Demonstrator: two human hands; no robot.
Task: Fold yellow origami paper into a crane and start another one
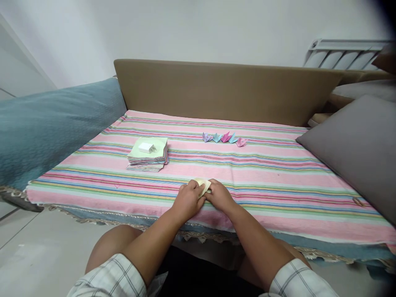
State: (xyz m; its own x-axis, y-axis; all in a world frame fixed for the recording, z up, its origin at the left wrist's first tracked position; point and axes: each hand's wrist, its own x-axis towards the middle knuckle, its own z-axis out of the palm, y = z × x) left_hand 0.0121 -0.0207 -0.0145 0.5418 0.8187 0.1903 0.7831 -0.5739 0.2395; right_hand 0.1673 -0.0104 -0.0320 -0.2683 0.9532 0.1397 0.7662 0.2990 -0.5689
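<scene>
A small folded sheet of pale yellow paper (202, 184) is between my two hands, low over the front part of the striped cloth (262, 181). My left hand (188, 199) is closed on the paper's left side, its fingers pressed onto it. My right hand (220, 196) pinches the right edge. The fingers hide much of the paper, so its exact fold cannot be made out. Beyond my hands a row of several folded paper cranes (226, 137) lies on the cloth, in purple, blue and pink.
To the left is a stack of coloured paper sheets (148, 159) with a white plug adapter (146, 147) on top. A blue covered armrest (62, 119) bounds the left side, a brown backrest (216, 88) the back. A grey cushion (355, 144) and a small brown object (358, 201) lie right.
</scene>
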